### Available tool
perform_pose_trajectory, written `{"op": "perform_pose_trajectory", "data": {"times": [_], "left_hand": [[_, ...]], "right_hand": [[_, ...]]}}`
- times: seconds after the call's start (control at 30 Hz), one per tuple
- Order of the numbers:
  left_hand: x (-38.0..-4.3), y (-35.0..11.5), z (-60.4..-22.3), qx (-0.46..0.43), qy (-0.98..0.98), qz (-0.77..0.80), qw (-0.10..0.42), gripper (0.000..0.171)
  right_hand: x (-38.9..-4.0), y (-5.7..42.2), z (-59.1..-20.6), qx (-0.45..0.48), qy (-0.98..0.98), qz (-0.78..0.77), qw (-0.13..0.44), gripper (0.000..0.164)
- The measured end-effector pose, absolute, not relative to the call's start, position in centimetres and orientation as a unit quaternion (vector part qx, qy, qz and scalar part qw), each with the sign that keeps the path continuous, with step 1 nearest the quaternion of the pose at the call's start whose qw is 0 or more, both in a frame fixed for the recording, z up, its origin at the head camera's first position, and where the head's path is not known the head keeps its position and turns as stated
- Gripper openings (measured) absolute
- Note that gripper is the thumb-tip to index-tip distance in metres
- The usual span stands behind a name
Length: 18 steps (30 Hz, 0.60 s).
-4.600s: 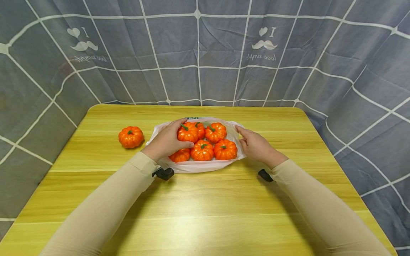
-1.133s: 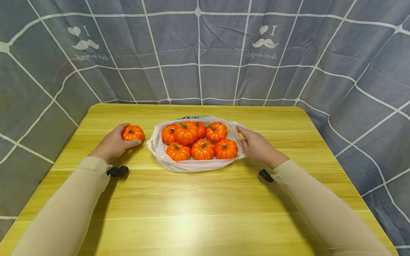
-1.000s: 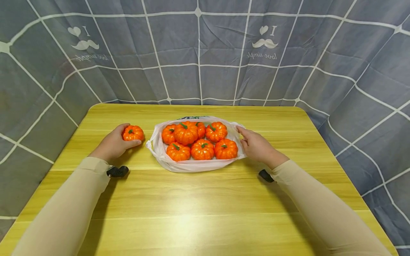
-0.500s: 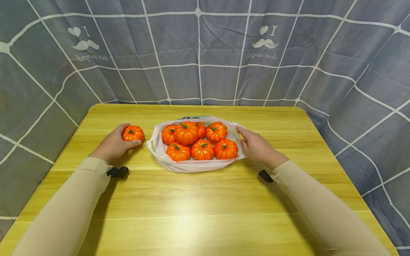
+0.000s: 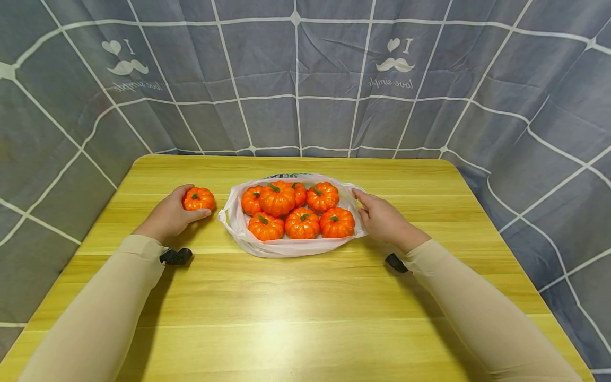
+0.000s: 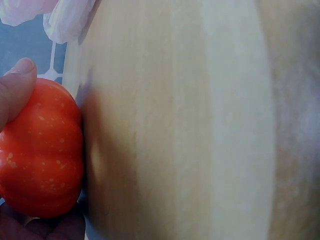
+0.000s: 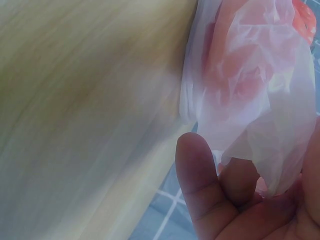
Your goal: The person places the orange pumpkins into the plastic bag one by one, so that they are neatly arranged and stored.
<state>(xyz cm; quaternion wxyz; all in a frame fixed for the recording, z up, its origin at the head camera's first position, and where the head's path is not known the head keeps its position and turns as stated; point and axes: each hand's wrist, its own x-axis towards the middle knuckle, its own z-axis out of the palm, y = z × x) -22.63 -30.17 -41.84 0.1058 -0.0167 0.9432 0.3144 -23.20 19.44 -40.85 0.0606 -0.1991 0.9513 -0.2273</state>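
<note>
My left hand (image 5: 171, 213) grips a small orange pumpkin (image 5: 199, 199) with a green stem at the table's left. In the left wrist view, the thumb lies on one side of the pumpkin (image 6: 42, 150) and the fingers on the other, right at the tabletop. A white plastic bag (image 5: 286, 249), its mouth spread wide, lies mid-table with several like pumpkins (image 5: 302, 223) inside. My right hand (image 5: 383, 217) pinches the bag's right edge. Up close in the right wrist view, thin bag plastic (image 7: 270, 125) runs down into that hand (image 7: 250, 210).
The wooden table (image 5: 296, 318) has rounded far corners. Behind it and at both sides hangs a grey curtain (image 5: 329, 127) with white grid lines. Dark wrist camera mounts (image 5: 175, 257) sit under both wrists, near the tabletop.
Several seconds ago my left hand was on a pumpkin in the bag; it has since moved left and taken hold of the lone pumpkin. Over the last second both hands have stayed still.
</note>
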Motion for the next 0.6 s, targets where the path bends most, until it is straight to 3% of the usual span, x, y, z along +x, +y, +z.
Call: {"op": "perform_pose_trajectory", "data": {"times": [0.6], "left_hand": [[-22.73, -30.12, -41.94, -0.023, 0.943, 0.313, 0.109, 0.105]], "right_hand": [[-23.06, 19.44, -40.92, -0.194, 0.951, -0.232, 0.059, 0.064]]}}
